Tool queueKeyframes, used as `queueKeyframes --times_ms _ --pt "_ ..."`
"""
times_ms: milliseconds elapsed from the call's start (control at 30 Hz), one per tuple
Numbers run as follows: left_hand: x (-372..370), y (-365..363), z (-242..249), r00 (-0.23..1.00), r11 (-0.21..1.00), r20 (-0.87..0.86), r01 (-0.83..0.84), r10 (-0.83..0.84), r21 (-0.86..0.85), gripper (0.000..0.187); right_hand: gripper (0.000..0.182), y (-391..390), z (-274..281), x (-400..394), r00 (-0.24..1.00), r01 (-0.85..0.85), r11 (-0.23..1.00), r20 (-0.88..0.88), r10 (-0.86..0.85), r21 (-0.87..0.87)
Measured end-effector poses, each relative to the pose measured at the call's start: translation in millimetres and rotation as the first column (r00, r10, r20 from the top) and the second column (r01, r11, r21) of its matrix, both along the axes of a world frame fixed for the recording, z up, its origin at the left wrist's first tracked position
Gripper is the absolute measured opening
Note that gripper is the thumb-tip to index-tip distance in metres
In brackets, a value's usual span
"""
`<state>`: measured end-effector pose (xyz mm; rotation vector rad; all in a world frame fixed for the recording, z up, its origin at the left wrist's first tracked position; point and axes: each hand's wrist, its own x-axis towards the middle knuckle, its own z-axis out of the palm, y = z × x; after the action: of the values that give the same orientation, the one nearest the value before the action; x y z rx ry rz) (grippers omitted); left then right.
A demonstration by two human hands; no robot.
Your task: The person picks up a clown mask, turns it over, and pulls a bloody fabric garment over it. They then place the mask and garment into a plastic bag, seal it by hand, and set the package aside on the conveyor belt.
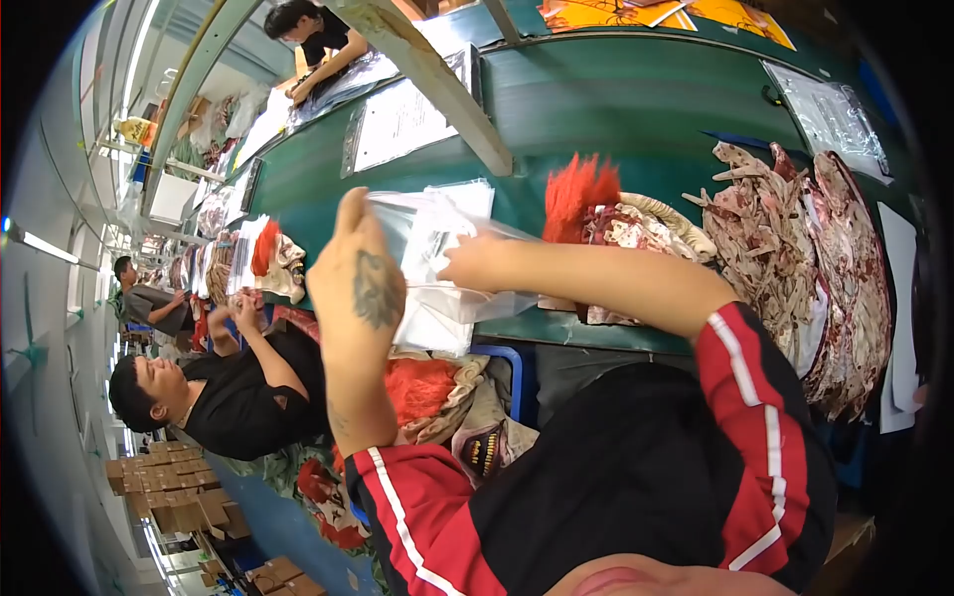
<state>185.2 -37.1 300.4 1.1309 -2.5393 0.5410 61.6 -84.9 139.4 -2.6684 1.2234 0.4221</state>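
Observation:
My left hand (360, 263), with a dark marking on its back, is closed on the edge of a clear plastic bag (397, 214). The bag stretches across to my right hand (475, 260), whose curled fingers grip its film; part of them is blurred behind the plastic. Below both hands lies a stack of clear bags with white sheets (437, 323) at the table edge. To the right of my right hand is a mask with red hair (581, 189) and a pale, red-stained surface, partly hidden by my forearm.
Stained, wrinkled masks or gloves (760, 238) are piled on the green table (616, 89) at right. A metal post (437, 84) rises ahead. More red-haired masks (422, 387) lie below the edge. A person in black (248, 397) sits at left; another person (323, 45) works across the table.

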Motion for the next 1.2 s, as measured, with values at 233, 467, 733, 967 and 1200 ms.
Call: queueKeyframes --times_ms 233,467,733,967,1200 --pt "3 13 36 0.996 0.995 -0.077 0.028 -0.035 -0.092 0.035 0.057 30 -5 -52 0.880 0.105 0.931 0.468 0.076 -0.349" --pt "-43 35 3 0.995 0.999 0.094 0.040 -0.043 0.028 0.033 0.049 25 -47 -30 0.752 0.115 0.905 0.631 0.191 -0.410" --pt "-31 25 -43 0.991 0.955 0.028 0.116 -0.129 0.274 0.041 0.059 159 -5 -140 0.402 0.715 0.690 0.874 -0.273 -0.114" --pt "-54 27 -48 0.971 0.906 -0.036 0.233 -0.236 0.354 0.050 0.082 143 -73 -158 0.542 0.838 0.438 0.590 -0.598 -0.326" --pt "-58 20 -57 0.981 0.881 -0.075 0.193 -0.178 0.431 0.054 0.092 95 -63 -180 0.479 0.846 0.528 0.328 -0.814 0.076"
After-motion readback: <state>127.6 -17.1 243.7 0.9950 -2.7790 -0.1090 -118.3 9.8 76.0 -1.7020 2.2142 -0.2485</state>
